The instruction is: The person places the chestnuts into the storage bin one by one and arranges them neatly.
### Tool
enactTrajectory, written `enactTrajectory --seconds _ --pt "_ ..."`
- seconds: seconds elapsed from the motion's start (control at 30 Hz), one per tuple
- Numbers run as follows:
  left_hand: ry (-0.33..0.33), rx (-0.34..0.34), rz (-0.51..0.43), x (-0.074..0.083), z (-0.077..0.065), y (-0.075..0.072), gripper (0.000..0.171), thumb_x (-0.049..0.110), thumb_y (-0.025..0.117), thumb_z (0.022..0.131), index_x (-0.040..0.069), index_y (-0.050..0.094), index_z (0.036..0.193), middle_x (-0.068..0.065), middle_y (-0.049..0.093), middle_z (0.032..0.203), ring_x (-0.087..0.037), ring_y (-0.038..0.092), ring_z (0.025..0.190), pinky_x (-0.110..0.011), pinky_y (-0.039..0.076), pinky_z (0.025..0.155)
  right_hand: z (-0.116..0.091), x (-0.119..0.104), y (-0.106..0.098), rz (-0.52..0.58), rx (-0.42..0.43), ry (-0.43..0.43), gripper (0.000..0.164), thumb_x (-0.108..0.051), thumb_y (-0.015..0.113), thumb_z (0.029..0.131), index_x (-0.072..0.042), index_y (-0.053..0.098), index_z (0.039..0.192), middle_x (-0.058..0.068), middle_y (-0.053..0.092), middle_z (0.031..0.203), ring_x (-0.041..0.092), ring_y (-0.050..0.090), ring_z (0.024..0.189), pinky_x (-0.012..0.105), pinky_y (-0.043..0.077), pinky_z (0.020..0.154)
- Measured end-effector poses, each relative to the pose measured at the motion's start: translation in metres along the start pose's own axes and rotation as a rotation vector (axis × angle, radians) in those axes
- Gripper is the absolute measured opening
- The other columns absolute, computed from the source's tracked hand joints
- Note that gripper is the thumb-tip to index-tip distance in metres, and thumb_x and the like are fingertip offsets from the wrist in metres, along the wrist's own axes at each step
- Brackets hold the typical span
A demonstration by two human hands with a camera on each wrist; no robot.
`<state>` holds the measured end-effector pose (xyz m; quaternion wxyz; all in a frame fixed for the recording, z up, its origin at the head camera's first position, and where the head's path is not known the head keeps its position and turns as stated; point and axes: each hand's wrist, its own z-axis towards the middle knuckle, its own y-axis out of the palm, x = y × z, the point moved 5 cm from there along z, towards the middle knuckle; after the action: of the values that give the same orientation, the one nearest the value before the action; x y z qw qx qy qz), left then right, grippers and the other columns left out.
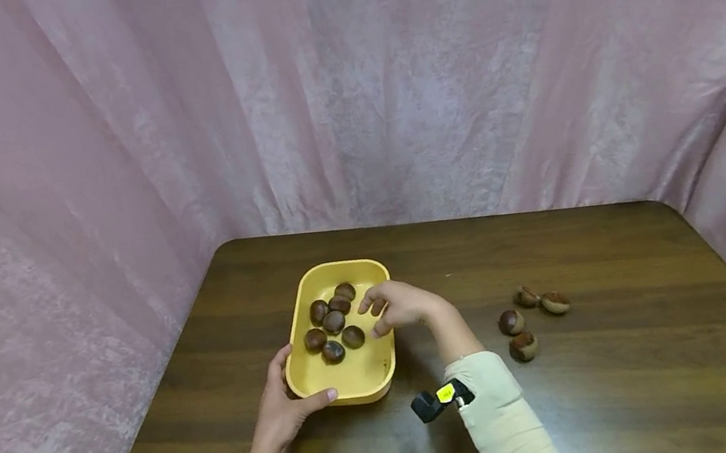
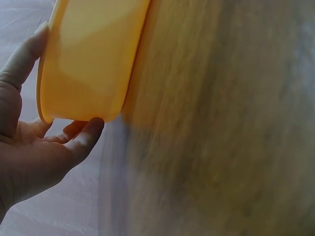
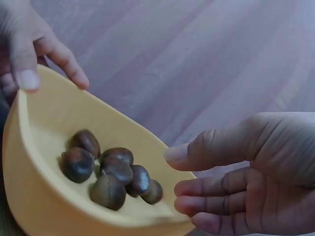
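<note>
A yellow rectangular plastic container (image 1: pixel 367 397) holds several glossy brown chestnuts (image 1: pixel 334 322), loosely clustered on its floor. My left hand (image 1: pixel 280 409) grips its near left corner, thumb over the rim and fingers against the outer side. The left wrist view shows those fingers around the outside of the container wall (image 2: pixel 88 64). Over the container's right side hovers my right hand (image 1: pixel 402 304), fingers loosely bent, thumb apart from them. Seen from the right wrist, nothing lies between that thumb and the fingers (image 3: pixel 211 187), and the chestnuts (image 3: pixel 116 169) rest beyond the fingertips.
Right of the container, several more chestnuts (image 1: pixel 512 322) lie in a loose group on the brown wooden table (image 1: pixel 651 370). Pink curtains (image 1: pixel 397 91) hang behind the table and along both sides. A black strap device (image 1: pixel 440 399) sits on the right wrist.
</note>
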<state>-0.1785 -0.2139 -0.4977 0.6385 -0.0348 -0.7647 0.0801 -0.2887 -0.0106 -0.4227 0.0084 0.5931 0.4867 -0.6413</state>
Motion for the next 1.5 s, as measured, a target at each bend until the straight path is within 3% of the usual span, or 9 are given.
enactTrajectory --seconds 0.2,0.43,0.67,0.9,1.1,1.5 --pt "-0.003 0.008 0.023 0.001 0.0 0.002 0.107 0.016 0.087 0.065 0.014 0.017 0.146 -0.021 0.038 0.135 -0.032 0.048 0.112 -0.04 0.039 0.09 -0.019 0.001 -0.004 -0.012 0.025 -0.089 0.038 -0.004 0.076 0.072 -0.001 0.062 0.108 0.013 0.062 0.101 0.03 0.06 0.09 0.032 0.048 0.074" --pt "-0.012 0.014 0.012 0.0 0.004 0.003 0.107 0.015 0.087 0.064 0.015 0.019 0.145 -0.021 0.037 0.136 -0.032 0.047 0.114 -0.042 0.037 0.092 -0.039 0.008 -0.009 -0.014 0.055 -0.164 0.039 -0.004 0.076 0.072 -0.001 0.061 0.108 0.011 0.064 0.093 0.023 0.06 0.082 0.03 0.048 0.071" --pt "-0.011 0.023 0.041 0.0 -0.001 0.003 0.106 0.02 0.088 0.064 0.017 0.019 0.145 -0.018 0.04 0.135 -0.03 0.049 0.112 -0.04 0.038 0.091 -0.057 0.026 -0.007 0.066 0.106 -0.178 0.044 -0.007 0.075 0.076 0.004 0.057 0.115 0.02 0.06 0.108 0.035 0.058 0.094 0.041 0.048 0.079" --pt "0.014 0.023 0.045 0.003 -0.001 0.002 0.105 0.019 0.087 0.065 0.014 0.019 0.145 -0.02 0.04 0.135 -0.031 0.047 0.114 -0.043 0.036 0.092 -0.074 0.039 -0.006 0.122 0.196 -0.167 0.042 -0.01 0.074 0.078 -0.003 0.058 0.116 0.012 0.058 0.113 0.03 0.055 0.097 0.045 0.046 0.081" --pt "0.001 0.009 0.02 0.002 0.004 0.003 0.107 0.015 0.087 0.064 0.013 0.018 0.146 -0.021 0.036 0.138 -0.033 0.045 0.117 -0.043 0.035 0.094 -0.089 0.048 -0.009 0.167 0.249 -0.178 0.042 -0.001 0.071 0.079 0.004 0.056 0.118 0.023 0.056 0.116 0.039 0.054 0.099 0.056 0.042 0.081" --pt "0.031 0.011 0.056 0.008 0.002 0.005 0.096 0.012 0.083 0.068 0.012 0.022 0.142 -0.019 0.033 0.141 -0.03 0.04 0.122 -0.042 0.032 0.097 -0.111 0.068 -0.01 0.224 0.281 -0.165 0.043 -0.011 0.075 0.079 -0.004 0.058 0.118 0.015 0.058 0.112 0.041 0.053 0.099 0.05 0.045 0.079"
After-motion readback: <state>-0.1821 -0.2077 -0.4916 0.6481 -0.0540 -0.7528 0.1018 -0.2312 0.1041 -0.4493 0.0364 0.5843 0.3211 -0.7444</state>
